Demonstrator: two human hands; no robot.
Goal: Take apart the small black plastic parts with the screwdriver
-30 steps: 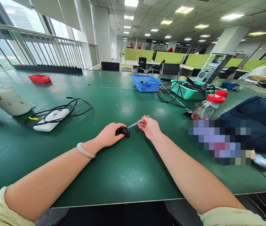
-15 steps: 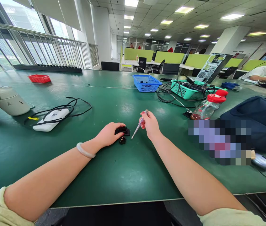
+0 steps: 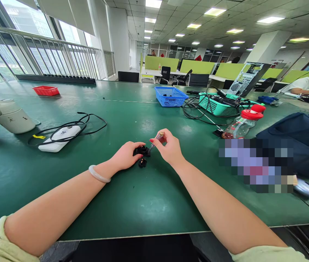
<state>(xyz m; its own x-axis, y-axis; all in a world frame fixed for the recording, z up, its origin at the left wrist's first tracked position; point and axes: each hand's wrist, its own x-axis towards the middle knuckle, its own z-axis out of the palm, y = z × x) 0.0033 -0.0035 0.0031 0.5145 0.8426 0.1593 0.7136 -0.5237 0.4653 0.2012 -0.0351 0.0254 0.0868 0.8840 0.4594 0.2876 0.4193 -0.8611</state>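
My left hand [image 3: 127,155] is closed on a small black plastic part [image 3: 144,150], keeping it down on the green table [image 3: 110,211]. A smaller black piece [image 3: 143,162] with a few gold-coloured spots lies just in front of it, close to my left thumb. In my right hand [image 3: 169,147] is a screwdriver [image 3: 152,146] with a clear handle, gripped between thumb and fingers and slanting down to the left. Its tip is at the right end of the black part; whether it touches is too small to tell.
To the left lie a white power bank [image 3: 61,136] with a black cable and a pale jug [image 3: 14,116]. Farther back are a red tray [image 3: 46,91], a blue basket [image 3: 171,97] and a green basket [image 3: 214,105] of cables. A red-lidded bottle [image 3: 242,123] and dark bag [image 3: 296,142] stand right.
My right hand has moved left and turned, bringing the screwdriver from beside the black part to its right end. My left hand has stayed in place.
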